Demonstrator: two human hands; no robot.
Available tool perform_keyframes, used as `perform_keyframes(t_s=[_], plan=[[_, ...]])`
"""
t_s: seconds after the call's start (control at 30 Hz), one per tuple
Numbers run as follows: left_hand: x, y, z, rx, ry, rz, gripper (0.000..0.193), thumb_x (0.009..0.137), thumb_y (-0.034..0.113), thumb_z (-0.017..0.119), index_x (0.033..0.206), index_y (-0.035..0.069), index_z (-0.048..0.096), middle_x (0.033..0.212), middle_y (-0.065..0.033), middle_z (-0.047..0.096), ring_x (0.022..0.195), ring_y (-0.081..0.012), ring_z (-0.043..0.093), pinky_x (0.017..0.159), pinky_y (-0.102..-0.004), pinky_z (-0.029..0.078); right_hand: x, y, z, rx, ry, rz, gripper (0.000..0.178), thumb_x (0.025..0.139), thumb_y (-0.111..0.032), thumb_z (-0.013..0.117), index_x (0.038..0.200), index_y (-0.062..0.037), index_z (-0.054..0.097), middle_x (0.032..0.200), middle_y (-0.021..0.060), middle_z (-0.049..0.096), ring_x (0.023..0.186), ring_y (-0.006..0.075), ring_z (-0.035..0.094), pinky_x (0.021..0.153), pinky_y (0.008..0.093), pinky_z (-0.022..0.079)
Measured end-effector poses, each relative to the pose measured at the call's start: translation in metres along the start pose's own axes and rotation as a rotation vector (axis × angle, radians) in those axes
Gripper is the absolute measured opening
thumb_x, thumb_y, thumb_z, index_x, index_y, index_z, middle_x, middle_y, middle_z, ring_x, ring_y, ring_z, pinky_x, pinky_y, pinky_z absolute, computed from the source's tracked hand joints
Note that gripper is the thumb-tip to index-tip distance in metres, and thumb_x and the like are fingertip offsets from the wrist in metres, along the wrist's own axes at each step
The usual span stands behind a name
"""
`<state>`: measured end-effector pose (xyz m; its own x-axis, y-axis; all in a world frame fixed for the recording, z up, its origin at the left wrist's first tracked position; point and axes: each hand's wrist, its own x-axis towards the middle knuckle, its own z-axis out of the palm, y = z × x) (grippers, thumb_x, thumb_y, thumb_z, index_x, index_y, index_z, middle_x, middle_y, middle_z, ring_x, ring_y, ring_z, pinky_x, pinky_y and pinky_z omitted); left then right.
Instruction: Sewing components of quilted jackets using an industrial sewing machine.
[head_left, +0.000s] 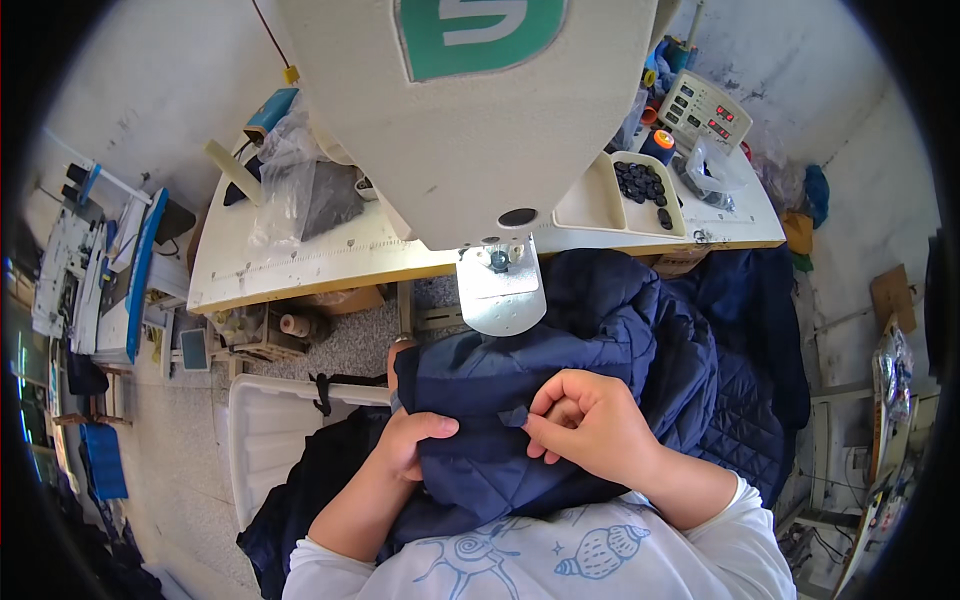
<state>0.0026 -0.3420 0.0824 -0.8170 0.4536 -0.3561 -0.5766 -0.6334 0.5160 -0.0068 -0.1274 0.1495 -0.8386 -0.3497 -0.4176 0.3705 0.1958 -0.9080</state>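
A dark navy quilted garment (480, 385) lies over my lap, with one edge drawn up in front of the sewing machine. My left hand (408, 445) grips this edge, thumb on top and most of the fingers hidden behind the cloth. With thumb and forefinger, my right hand (595, 422) pinches a small dark fabric tab (513, 416) on the garment's face; its other fingers are curled. Just beyond both hands is the lit metal plate (500, 300) under the white machine head (470, 130). The rest of the garment spreads out to the right.
A beige tray (590, 205) on the white tabletop (350, 245) holds several dark buttons (642, 185). Behind it stand a thread spool (660, 146) and a control box (704, 112). Clear plastic bags (300, 190) lie at left. A white plastic bin (265, 425) sits below, with dark cloth over it.
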Motion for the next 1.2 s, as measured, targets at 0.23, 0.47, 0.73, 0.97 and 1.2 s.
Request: perform_keyframes(t_s=[0.23, 0.47, 0.73, 0.97, 1.2], plan=[[-0.004, 0.0, 0.004, -0.011, -0.004, 0.02, 0.066, 0.065, 0.005, 0.061, 0.125, -0.007, 0.04, 0.116, -0.0213, 0.055, 0.104, -0.0323, 0.057, 0.092, -0.0423, 0.047, 0.004, 0.003, 0.005, 0.006, 0.022, 0.03, 0.016, 0.083, -0.013, 0.064, 0.083, 0.0002, 0.055, 0.065, 0.0067, 0.065, 0.054, 0.0076, 0.059, 0.051, 0.0203, 0.045], [-0.005, -0.006, 0.005, -0.041, -0.004, 0.05, 0.061, 0.066, 0.006, 0.061, 0.122, -0.008, 0.043, 0.115, -0.0218, 0.056, 0.102, -0.0318, 0.059, 0.091, -0.0416, 0.048, 0.005, 0.016, 0.011, -0.002, 0.097, -0.047, 0.014, 0.078, -0.009, 0.066, 0.083, -0.002, 0.054, 0.061, 0.0016, 0.06, 0.055, 0.0056, 0.054, 0.054, 0.0208, 0.042], [-0.01, -0.017, 0.008, -0.109, 0.022, 0.107, 0.058, 0.067, 0.003, 0.057, 0.122, -0.008, 0.043, 0.113, -0.0218, 0.057, 0.1, -0.0317, 0.06, 0.09, -0.0415, 0.049, 0.004, 0.012, 0.012, -0.097, 0.086, -0.046, 0.021, 0.074, -0.007, 0.066, 0.089, -0.0021, 0.052, 0.063, 0.0, 0.057, 0.058, 0.0052, 0.051, 0.057, 0.0214, 0.041], [-0.011, -0.016, 0.006, -0.117, 0.04, 0.108, 0.056, 0.068, 0.003, 0.056, 0.121, -0.008, 0.044, 0.111, -0.0217, 0.058, 0.097, -0.0315, 0.061, 0.087, -0.0405, 0.05, 0.004, 0.007, 0.008, -0.119, -0.006, -0.035, 0.026, 0.073, -0.008, 0.067, 0.093, -0.0027, 0.051, 0.063, 0.0006, 0.057, 0.058, 0.0076, 0.053, 0.057, 0.0231, 0.042], [-0.015, 0.006, -0.002, 0.097, 0.253, 0.075, 0.049, 0.071, 0.01, 0.065, 0.115, -0.003, 0.05, 0.106, -0.017, 0.059, 0.093, -0.028, 0.06, 0.084, -0.0362, 0.049, 0.008, -0.008, -0.003, -0.806, 0.015, -0.317, 0.019, 0.072, -0.014, 0.073, 0.079, -0.0069, 0.056, 0.061, 0.0026, 0.055, 0.053, 0.0169, 0.053, 0.051, 0.0282, 0.042]])
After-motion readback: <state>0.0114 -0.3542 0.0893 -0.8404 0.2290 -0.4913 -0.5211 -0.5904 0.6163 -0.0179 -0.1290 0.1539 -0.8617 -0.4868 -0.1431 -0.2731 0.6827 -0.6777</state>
